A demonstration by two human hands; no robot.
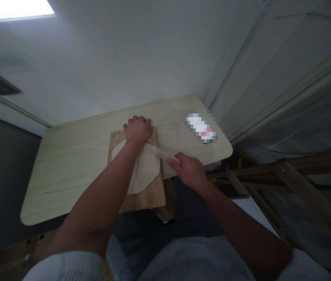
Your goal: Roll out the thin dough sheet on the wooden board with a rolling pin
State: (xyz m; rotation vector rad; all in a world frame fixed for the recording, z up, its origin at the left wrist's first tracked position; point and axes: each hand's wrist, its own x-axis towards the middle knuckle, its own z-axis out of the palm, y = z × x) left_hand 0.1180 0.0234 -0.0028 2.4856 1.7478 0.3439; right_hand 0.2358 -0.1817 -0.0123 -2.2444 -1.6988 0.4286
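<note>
Working thin, cream, rounded dough-like sheet on brown, rectangular wooden board, prob. mostly flattened, leaving uneven rim. Resting half-curled L hand at board's 12 o'clock, can't tell hold. Gripping pale wooden stick w/ closed R hand, approx. 3 o'clock.
</note>
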